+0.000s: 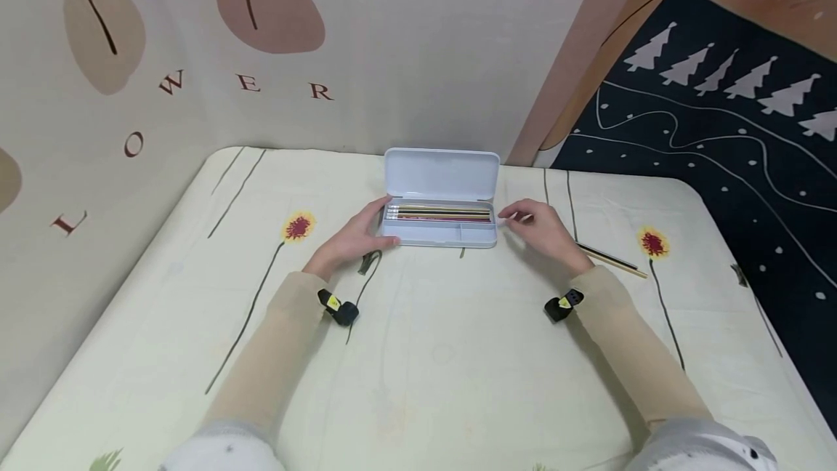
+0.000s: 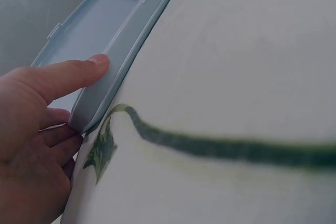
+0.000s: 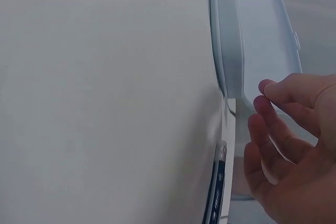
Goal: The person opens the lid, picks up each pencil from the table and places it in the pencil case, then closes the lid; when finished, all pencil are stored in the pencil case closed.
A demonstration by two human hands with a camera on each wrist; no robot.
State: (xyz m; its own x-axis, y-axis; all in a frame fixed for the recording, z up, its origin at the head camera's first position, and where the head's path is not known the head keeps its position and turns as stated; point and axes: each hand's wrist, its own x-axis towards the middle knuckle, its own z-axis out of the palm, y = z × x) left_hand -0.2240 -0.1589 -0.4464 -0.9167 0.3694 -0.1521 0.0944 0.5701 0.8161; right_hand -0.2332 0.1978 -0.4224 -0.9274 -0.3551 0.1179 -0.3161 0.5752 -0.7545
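Observation:
A pale blue pencil case [image 1: 431, 237] lies with its lid [image 1: 441, 174] raised at the back of the cloth-covered table. Several pencils [image 1: 445, 212] lie side by side in its rear compartment. With the thumb on the front wall and fingers at the left end, my left hand [image 1: 356, 232] grips the case. My right hand [image 1: 539, 227] hovers just off the right end, fingers loosely bent and thumb near the index fingertip; I see nothing between them. Beside the right wrist two pencils, one dark [image 1: 608, 256] and one gold-coloured, lie on the cloth.
The white tablecloth [image 1: 445, 369] carries printed flowers and stems. A wall hanging [image 1: 418, 49] with letters rises directly behind the case, and a dark hanging [image 1: 719, 122] with white trees borders the right side.

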